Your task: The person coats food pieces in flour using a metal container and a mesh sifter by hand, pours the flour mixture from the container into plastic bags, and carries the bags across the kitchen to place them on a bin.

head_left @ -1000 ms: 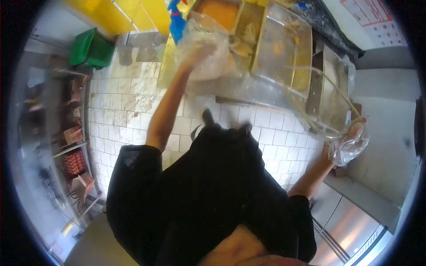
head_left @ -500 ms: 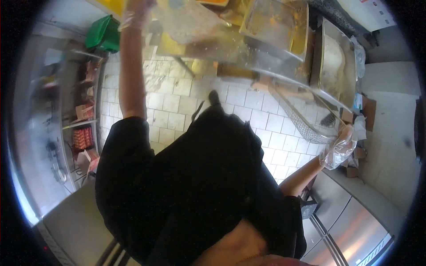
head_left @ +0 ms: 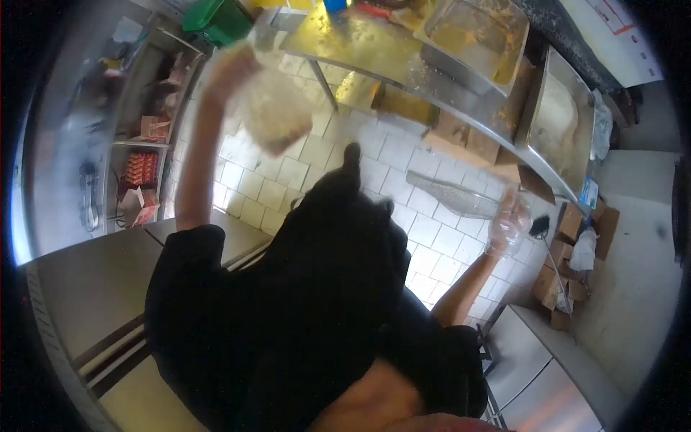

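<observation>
My left hand (head_left: 234, 70), blurred by motion, is closed on the top of a cloudy, translucent plastic bag (head_left: 277, 111). The bag hangs over the tiled floor, and its contents are too blurred to name. On the other side, my right hand (head_left: 509, 223) wears a loose clear plastic glove. Its fingers are wrapped round the near end of a wire mesh frying basket (head_left: 453, 196). The basket is seen nearly edge-on, above the floor and in front of the metal table; smear hides whether anything lies in it.
The metal table (head_left: 374, 61) carries a crumb-covered steel tray (head_left: 475, 83) and a deep pan with white powder (head_left: 554, 122). Cardboard boxes (head_left: 568, 266) stand by the right wall. A green bin (head_left: 219, 21) and shelves with red egg trays (head_left: 142, 168) are at left. Steel counters (head_left: 93, 299) flank me.
My left hand has brought the bag from above the table to over the floor. My right hand has moved left with the basket, away from the pan. My view has turned with my body.
</observation>
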### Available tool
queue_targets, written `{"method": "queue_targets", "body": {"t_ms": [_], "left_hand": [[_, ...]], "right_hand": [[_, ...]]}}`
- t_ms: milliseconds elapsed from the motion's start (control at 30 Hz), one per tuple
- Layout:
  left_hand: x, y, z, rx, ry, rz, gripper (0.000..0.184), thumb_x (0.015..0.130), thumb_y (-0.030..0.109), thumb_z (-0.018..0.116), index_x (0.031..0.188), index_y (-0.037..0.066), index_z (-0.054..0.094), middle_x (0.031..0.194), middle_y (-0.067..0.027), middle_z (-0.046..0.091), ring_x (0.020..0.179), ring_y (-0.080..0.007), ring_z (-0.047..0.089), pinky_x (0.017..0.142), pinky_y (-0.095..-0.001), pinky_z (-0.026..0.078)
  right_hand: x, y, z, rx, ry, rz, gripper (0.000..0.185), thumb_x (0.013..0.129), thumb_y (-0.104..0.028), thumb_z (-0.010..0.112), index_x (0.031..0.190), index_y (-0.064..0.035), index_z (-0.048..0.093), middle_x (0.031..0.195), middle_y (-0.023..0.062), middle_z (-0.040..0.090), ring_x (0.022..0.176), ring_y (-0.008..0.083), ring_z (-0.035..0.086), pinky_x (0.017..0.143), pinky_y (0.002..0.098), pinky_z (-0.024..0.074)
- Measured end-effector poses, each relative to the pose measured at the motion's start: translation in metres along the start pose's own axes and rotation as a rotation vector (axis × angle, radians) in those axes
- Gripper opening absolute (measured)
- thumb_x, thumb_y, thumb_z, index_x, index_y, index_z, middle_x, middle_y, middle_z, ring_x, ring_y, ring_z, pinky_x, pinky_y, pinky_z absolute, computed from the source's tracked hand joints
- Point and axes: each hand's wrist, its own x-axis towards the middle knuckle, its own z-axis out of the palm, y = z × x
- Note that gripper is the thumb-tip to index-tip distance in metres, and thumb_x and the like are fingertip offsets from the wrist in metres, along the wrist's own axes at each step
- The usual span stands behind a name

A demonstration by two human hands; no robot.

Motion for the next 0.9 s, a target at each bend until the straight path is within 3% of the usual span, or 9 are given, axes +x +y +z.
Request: {"method": "queue_targets", "body": {"t_ms": [133, 200, 300, 367, 600, 667, 767, 800, 900], "left_hand": [[-0.048, -0.072, 0.112, 0.385, -0.263, 0.068, 0.015, 0.076, 0.017, 0.057, 0.076, 0.002, 0.058, 0.072, -0.0199, 0.059, 0.066, -0.0299, 0.057, 0.06, -0.0416, 0.045], [-0.072, -0.118, 0.169, 0.326, -0.373, -0.198, 0.013, 0.075, 0.013, 0.055, 0.073, 0.001, 0.059, 0.079, -0.0197, 0.061, 0.077, -0.0329, 0.059, 0.07, -0.0423, 0.047], [-0.105, -0.175, 0.239, -0.252, -0.351, -0.441, 0.019, 0.083, 0.022, 0.056, 0.089, 0.005, 0.06, 0.079, -0.0046, 0.057, 0.079, -0.024, 0.055, 0.074, -0.0376, 0.047], [-0.116, -0.204, 0.285, -1.251, -0.031, -1.158, 0.025, 0.085, 0.024, 0.055, 0.099, 0.004, 0.059, 0.084, -0.005, 0.056, 0.083, -0.0202, 0.052, 0.078, -0.0357, 0.045], [-0.067, -0.341, 0.464, -1.055, -0.209, -1.004, 0.028, 0.083, 0.023, 0.055, 0.102, 0.003, 0.06, 0.1, -0.0122, 0.058, 0.092, -0.0234, 0.053, 0.085, -0.038, 0.044], [-0.036, -0.349, 0.496, -0.546, -0.323, -0.509, 0.033, 0.083, 0.026, 0.054, 0.105, 0.002, 0.058, 0.109, -0.0135, 0.057, 0.098, -0.0251, 0.052, 0.088, -0.039, 0.043], [0.005, -0.312, 0.5, -0.244, -0.366, -0.209, 0.047, 0.085, 0.031, 0.053, 0.121, 0.001, 0.051, 0.12, -0.0135, 0.055, 0.104, -0.0252, 0.052, 0.091, -0.041, 0.042], [0.018, -0.303, 0.5, -0.163, -0.371, -0.169, 0.047, 0.085, 0.031, 0.053, 0.121, 0.001, 0.05, 0.12, -0.0134, 0.055, 0.105, -0.0252, 0.052, 0.091, -0.041, 0.042], [0.033, -0.299, 0.511, -0.162, -0.422, -0.253, 0.049, 0.085, 0.033, 0.054, 0.123, 0.001, 0.049, 0.121, -0.0132, 0.055, 0.106, -0.0251, 0.052, 0.091, -0.041, 0.042]], "right_hand": [[-0.011, -0.007, 0.03, -0.337, 0.314, -0.313, 0.017, 0.09, -0.018, 0.052, 0.079, -0.0054, 0.055, 0.075, 0.0075, 0.057, 0.062, 0.0184, 0.055, 0.064, 0.0317, 0.0475], [-0.014, -0.033, 0.032, -0.519, 0.449, -0.451, 0.022, 0.089, -0.017, 0.053, 0.07, -0.0066, 0.053, 0.067, 0.0081, 0.055, 0.057, 0.0211, 0.053, 0.063, 0.0344, 0.0466], [-0.021, -0.053, 0.051, -0.434, 0.228, -0.215, 0.03, 0.087, -0.021, 0.057, 0.062, -0.0071, 0.05, 0.059, 0.0091, 0.051, 0.057, 0.0255, 0.052, 0.061, 0.0403, 0.0435], [-0.026, -0.069, 0.066, -0.336, 0.109, -0.168, 0.035, 0.085, -0.03, 0.06, 0.061, -0.0068, 0.052, 0.061, 0.0113, 0.052, 0.058, 0.0292, 0.052, 0.061, 0.0422, 0.0412], [-0.037, -0.146, 0.099, -0.373, -0.149, -0.069, 0.053, 0.075, -0.054, 0.065, 0.057, -0.0068, 0.05, 0.059, 0.0084, 0.05, 0.059, 0.0248, 0.05, 0.06, 0.038, 0.0391], [-0.034, -0.179, 0.096, -0.333, -0.214, -0.031, 0.059, 0.066, -0.066, 0.066, 0.058, -0.0097, 0.049, 0.06, 0.0042, 0.05, 0.06, 0.0196, 0.049, 0.062, 0.0359, 0.041], [-0.039, -0.192, 0.104, -0.186, -0.207, 0.026, 0.06, 0.06, -0.066, 0.071, 0.06, -0.0104, 0.049, 0.065, 0.0027, 0.052, 0.062, 0.0174, 0.051, 0.065, 0.0331, 0.0439], [-0.046, -0.183, 0.106, -0.107, -0.221, -0.026, 0.067, 0.058, -0.063, 0.076, 0.094, -0.0082, 0.059, 0.069, 0.0033, 0.054, 0.065, 0.018, 0.052, 0.07, 0.0325, 0.047], [-0.033, -0.214, 0.101, -0.023, -0.066, -0.147, 0.055, 0.057, -0.051, 0.08, 0.079, -0.0095, 0.052, 0.066, 0.0017, 0.049, 0.061, 0.017, 0.048, 0.06, 0.0335, 0.0432]]}}
